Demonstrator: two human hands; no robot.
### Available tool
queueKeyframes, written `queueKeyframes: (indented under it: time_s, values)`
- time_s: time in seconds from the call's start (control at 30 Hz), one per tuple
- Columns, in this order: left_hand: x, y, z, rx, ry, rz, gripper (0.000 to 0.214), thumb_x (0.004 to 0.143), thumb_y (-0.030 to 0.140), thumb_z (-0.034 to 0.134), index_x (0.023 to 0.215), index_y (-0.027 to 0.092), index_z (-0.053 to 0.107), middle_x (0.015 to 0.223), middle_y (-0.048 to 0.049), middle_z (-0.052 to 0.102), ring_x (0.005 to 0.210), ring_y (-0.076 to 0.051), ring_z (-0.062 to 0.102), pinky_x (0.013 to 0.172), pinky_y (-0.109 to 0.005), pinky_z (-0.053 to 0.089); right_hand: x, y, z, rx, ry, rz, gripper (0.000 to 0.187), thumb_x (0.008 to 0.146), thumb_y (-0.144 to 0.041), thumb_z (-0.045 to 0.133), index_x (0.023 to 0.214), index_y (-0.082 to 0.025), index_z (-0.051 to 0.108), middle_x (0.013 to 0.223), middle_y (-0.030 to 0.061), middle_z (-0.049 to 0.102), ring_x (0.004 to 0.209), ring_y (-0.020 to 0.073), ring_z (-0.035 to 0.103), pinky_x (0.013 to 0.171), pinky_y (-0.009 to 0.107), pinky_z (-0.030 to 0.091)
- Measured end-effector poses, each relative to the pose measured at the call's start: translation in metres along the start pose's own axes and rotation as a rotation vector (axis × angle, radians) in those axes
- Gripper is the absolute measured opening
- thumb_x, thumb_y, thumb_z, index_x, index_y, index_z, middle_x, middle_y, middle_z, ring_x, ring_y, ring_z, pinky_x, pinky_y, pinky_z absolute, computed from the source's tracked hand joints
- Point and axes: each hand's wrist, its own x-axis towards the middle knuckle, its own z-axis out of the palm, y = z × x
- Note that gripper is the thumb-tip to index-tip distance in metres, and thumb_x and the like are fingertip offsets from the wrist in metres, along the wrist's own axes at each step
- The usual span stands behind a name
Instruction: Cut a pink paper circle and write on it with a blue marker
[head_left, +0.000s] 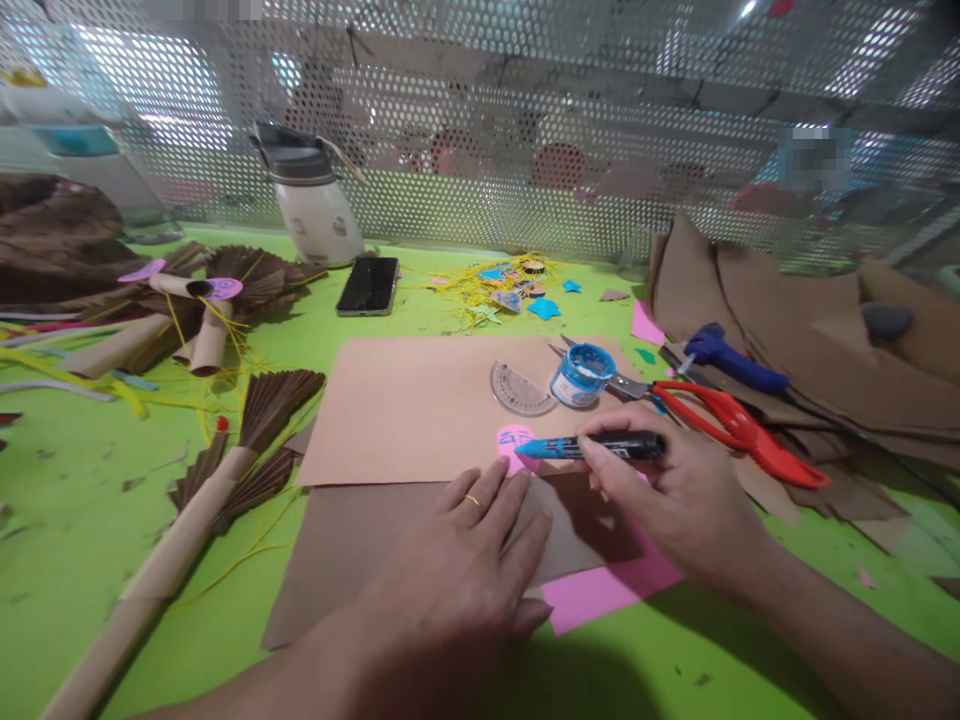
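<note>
In my right hand (667,490) is a blue marker pen (622,445), its blue tip touching a small round pink paper piece (511,436) that carries dark blue marks. My left hand (480,540) lies flat with fingers stretched out, a fingertip at the lower edge of the pink piece. Underneath is a sheet of brown paper (405,400), with a darker brown sheet (330,560) nearer me. A pink sheet (600,595) shows from below that one. Just behind the pen stand a blue paint jar (582,376) and a clear protractor (521,390).
Red-handled scissors (750,430) and a blue glue gun (739,360) lie right, beside stacked brown card (765,310). A phone (367,286), a white bottle (311,205) and yellow scraps (517,275) are behind. Paper tubes with pleated fans (202,520) lie left. A perforated metal screen (480,120) stands behind.
</note>
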Motion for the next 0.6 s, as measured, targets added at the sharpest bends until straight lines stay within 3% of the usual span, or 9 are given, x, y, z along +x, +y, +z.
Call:
queueKeyframes:
  time_s: [0.6]
  values:
    - [-0.0004, -0.0026, 0.0033, 0.041, -0.006, 0.025, 0.051, 0.097, 0.044, 0.049, 0.132, 0.008, 0.056, 0.140, -0.0258, 0.053, 0.132, -0.042, 0.048, 0.104, -0.056, 0.044, -0.0001, 0.0026, -0.0011, -0.005, 0.053, 0.115, 0.014, 0.088, -0.033, 0.060, 0.085, -0.020, 0.064, 0.064, 0.0002, 0.068, 0.054, 0.0155, 0.065, 0.050, 0.027, 0.053]
